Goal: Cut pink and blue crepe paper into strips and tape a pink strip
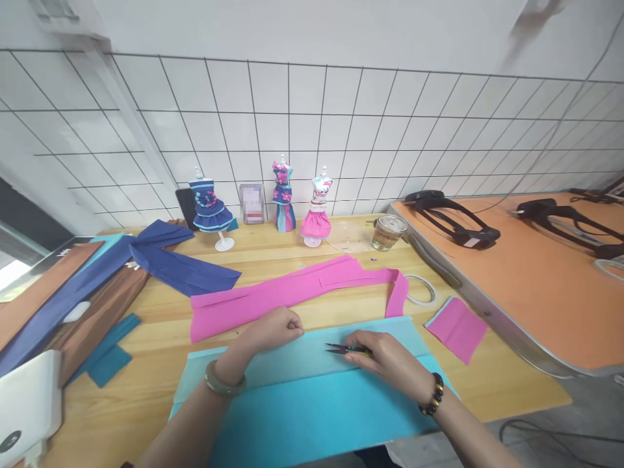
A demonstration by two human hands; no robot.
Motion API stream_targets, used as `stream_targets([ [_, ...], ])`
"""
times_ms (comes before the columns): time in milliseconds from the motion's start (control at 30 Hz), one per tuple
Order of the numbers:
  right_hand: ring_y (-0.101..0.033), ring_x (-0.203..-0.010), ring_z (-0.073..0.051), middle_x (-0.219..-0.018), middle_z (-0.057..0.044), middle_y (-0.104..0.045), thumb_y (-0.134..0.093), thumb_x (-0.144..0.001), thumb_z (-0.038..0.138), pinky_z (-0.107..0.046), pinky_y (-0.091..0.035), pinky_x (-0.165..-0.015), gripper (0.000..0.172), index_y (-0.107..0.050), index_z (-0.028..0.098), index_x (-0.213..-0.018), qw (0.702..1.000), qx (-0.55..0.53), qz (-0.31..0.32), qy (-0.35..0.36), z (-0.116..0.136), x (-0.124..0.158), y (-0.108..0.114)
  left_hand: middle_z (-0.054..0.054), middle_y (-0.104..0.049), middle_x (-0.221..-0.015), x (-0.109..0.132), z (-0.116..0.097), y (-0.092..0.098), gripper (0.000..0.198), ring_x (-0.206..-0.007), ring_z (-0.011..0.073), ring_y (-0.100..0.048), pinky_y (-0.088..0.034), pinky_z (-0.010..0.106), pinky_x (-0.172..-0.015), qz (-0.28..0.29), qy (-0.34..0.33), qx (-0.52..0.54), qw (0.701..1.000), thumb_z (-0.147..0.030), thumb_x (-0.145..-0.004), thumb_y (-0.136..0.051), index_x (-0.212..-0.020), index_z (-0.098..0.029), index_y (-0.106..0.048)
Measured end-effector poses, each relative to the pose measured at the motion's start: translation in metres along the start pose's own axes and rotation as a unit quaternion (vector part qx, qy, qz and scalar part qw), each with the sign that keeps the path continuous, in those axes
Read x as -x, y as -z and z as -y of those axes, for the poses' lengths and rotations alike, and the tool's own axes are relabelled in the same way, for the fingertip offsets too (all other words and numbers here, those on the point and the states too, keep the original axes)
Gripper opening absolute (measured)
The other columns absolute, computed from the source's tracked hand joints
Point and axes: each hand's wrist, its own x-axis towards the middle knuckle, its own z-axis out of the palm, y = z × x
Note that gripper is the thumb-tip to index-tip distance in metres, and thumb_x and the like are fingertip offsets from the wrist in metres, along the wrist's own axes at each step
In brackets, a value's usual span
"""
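In my right hand [383, 354] is a small pair of thread snips [336, 349], with the dark blades pointing left over the cloth. My left hand [277, 327] is closed in a loose fist at the far edge of the light blue fabric [312, 361]; whatever its fingers may hold is hidden. That pale strip lies along the top of a brighter blue fabric [312, 416], which hangs over the table's near edge. Just beyond my hands stretches a long pink fabric strip [277, 292], its narrow right end bent down to the blue cloth.
Three small dress forms in doll dresses [212, 208] stand by the tiled wall. A lidded glass [389, 231], a tape roll [422, 290] and a pink fabric square [457, 328] are at right. Blue and brown fabric strips [104, 305] and a white device [32, 403] lie left.
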Motion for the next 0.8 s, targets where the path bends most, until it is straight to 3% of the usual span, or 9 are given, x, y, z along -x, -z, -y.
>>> stream_targets([
  [167, -0.053, -0.062, -0.014, -0.07, 0.001, -0.06, -0.045, -0.085, 0.047, -0.023, -0.035, -0.056, 0.03, -0.058, 0.022, -0.093, 0.999, -0.038, 0.012, -0.017, -0.001, 0.003, -0.012, 0.0, -0.063, -0.073, 0.006, -0.002, 0.002, 0.023, -0.063, 0.0123, -0.052, -0.033, 0.021, -0.052, -0.023, -0.004, -0.006, 1.0, -0.029, -0.073, -0.041, -0.07, -0.018, -0.061],
  [333, -0.056, -0.068, -0.016, -0.076, -0.002, -0.062, -0.044, -0.085, 0.048, -0.024, -0.039, -0.061, 0.031, -0.058, 0.022, -0.094, 0.998, -0.047, 0.014, -0.033, -0.003, 0.006, -0.017, -0.001, -0.062, -0.066, 0.015, 0.005, 0.01, 0.022, -0.056, 0.0111, -0.051, -0.031, 0.021, -0.047, -0.01, -0.005, -0.004, 1.0, -0.03, -0.071, -0.045, -0.068, -0.018, -0.063],
  [433, -0.055, -0.066, -0.016, -0.075, -0.001, -0.062, -0.044, -0.085, 0.048, -0.024, -0.038, -0.06, 0.03, -0.058, 0.022, -0.092, 0.999, -0.039, 0.015, -0.034, 0.0, 0.005, -0.017, -0.001, -0.066, -0.072, 0.017, 0.011, 0.01, 0.021, -0.061, 0.0118, -0.055, -0.034, 0.021, -0.05, -0.007, -0.009, -0.001, 1.0, -0.029, -0.07, -0.048, -0.072, -0.018, -0.065],
  [533, -0.053, -0.065, -0.015, -0.074, 0.0, -0.061, -0.044, -0.085, 0.047, -0.024, -0.035, -0.058, 0.028, -0.057, 0.022, -0.088, 0.999, -0.032, 0.014, -0.032, 0.004, 0.002, -0.015, 0.0, -0.067, -0.077, 0.018, 0.014, 0.005, 0.021, -0.067, 0.0121, -0.057, -0.036, 0.02, -0.054, -0.025, -0.016, -0.008, 1.0, -0.028, -0.072, -0.047, -0.075, -0.018, -0.065],
  [800, -0.056, -0.069, -0.016, -0.079, 0.0, -0.063, -0.046, -0.085, 0.044, -0.024, -0.034, -0.058, 0.023, -0.056, 0.023, -0.084, 0.999, 0.023, -0.002, -0.035, 0.015, -0.009, -0.009, -0.001, -0.064, -0.067, 0.019, 0.016, -0.004, 0.019, -0.061, 0.0118, -0.054, -0.034, 0.022, -0.055, -0.085, -0.026, -0.049, 0.995, -0.024, -0.074, -0.044, -0.068, -0.019, -0.061],
])
